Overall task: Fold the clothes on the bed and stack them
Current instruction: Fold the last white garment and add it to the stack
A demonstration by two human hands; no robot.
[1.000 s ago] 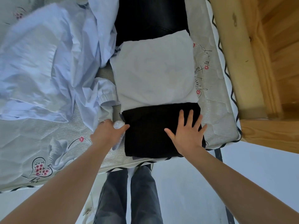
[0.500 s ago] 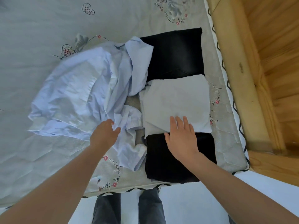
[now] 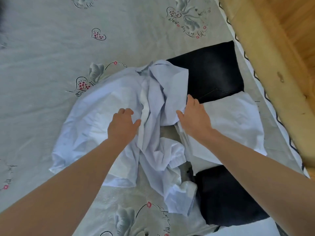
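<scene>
Nearest the viewer, just right of the right forearm, a folded black fabric garment (image 3: 226,198) lies flat at the edge of the pale grey quilted bedsheet printed with hearts and flowers (image 3: 51,57). Beyond it, beside and partly under the right wrist, lies a folded white cloth garment (image 3: 235,123), and past that hand's fingertips a folded dark faded-denim garment (image 3: 214,72) shows a stitched pocket seam. The three folded pieces lie in a row along the bed's right side, each touching or overlapping the next.

Between and under both hands spreads a crumpled pale lilac-blue shirt (image 3: 95,116), unfolded, its ribbed cuff trailing back toward the viewer and one flap lapping over the denim's near corner.

The left hand (image 3: 121,125) rests on the shirt's wrinkled middle, fingers curled down into the cloth with the thumb out to the right; whether it truly pinches a fold I cannot tell. The right hand (image 3: 192,116) lies with fingers nearly straight and together, touching the shirt's right flap where it meets the white piece.

Right of everything, a light wooden bed frame (image 3: 265,68) runs alongside. Script on the sheet past the hands seems to include "best" and "day", though it is hard to read.
</scene>
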